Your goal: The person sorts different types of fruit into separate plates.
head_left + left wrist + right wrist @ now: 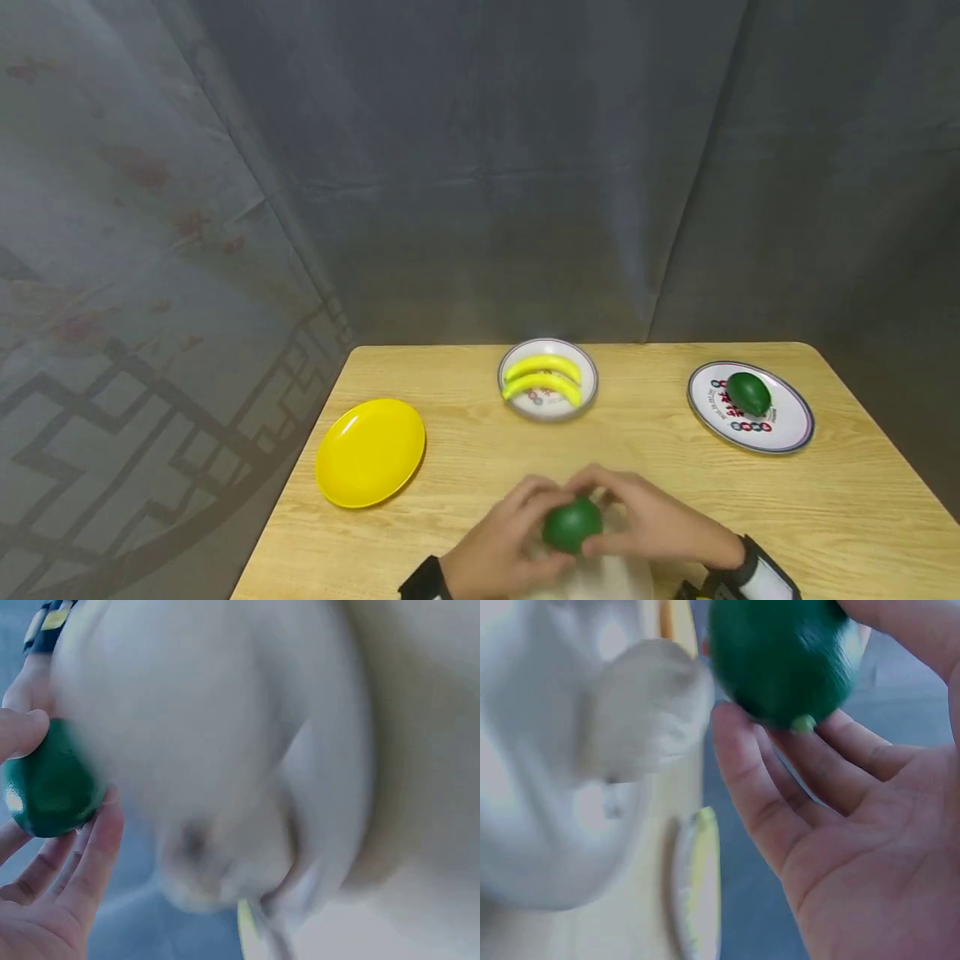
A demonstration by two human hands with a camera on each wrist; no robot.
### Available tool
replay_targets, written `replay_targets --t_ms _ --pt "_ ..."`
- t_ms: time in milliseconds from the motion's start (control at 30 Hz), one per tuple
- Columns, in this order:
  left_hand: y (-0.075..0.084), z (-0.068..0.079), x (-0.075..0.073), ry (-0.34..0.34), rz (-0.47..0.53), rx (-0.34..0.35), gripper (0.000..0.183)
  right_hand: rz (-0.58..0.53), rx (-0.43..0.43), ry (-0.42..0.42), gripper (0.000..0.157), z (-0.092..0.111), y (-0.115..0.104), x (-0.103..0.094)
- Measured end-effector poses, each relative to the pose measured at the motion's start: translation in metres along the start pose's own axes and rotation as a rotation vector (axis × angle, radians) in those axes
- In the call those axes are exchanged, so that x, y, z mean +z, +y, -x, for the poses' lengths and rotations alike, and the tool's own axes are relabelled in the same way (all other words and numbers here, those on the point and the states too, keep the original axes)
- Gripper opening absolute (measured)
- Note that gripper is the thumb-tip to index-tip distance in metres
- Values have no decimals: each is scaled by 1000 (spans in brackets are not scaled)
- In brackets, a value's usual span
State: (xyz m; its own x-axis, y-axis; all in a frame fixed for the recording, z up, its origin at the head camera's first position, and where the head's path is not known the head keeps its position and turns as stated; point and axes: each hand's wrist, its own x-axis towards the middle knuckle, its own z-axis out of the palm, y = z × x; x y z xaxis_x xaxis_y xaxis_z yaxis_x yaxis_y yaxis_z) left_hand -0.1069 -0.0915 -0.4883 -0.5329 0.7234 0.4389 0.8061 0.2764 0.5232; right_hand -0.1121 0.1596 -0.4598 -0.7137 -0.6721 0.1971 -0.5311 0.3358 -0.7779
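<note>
Between my two hands is a smooth dark green avocado (573, 525), held above the front of the table. The left hand (513, 546) grips its left side. From the right, the right hand (648, 518) holds it between thumb and fingers. The right wrist view shows the avocado (784, 660) close up, a small light green nub on its lower end. Below the hands is a pale bowl (618, 579), mostly hidden by them. A blurred whitish lump (649, 712) appears at that bowl in the right wrist view; its kind is unclear.
A yellow plate (369, 454) lies at the left of the wooden table (465, 450). Two bananas (543, 364) rest on a white plate (551, 412) at the back middle. Another avocado (748, 394) sits on an oval plate (787, 429) at the right. Grey curtains (487, 208) hang behind.
</note>
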Motion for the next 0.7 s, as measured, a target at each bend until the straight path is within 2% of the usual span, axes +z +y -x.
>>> replay_targets --t_ms 67,133,233,367,500,700 --pt "-8 -6 -14 82 26 2 65 43 -88 43 53 -19 -3 -5" --pt "-16 -10 -28 139 33 -18 67 84 -131 77 56 -40 -4 -8" --pt "-30 -11 -50 192 28 -83 66 103 -123 94 58 -72 -5 -11" --pt "-49 -7 -73 262 -14 -164 61 66 -98 77 57 -113 -3 -10" --pt "-62 1 -85 307 -45 -227 59 58 -85 61 56 -140 -2 -4" --pt "-75 9 -93 340 -63 -265 62 87 -63 45 55 -161 5 3"
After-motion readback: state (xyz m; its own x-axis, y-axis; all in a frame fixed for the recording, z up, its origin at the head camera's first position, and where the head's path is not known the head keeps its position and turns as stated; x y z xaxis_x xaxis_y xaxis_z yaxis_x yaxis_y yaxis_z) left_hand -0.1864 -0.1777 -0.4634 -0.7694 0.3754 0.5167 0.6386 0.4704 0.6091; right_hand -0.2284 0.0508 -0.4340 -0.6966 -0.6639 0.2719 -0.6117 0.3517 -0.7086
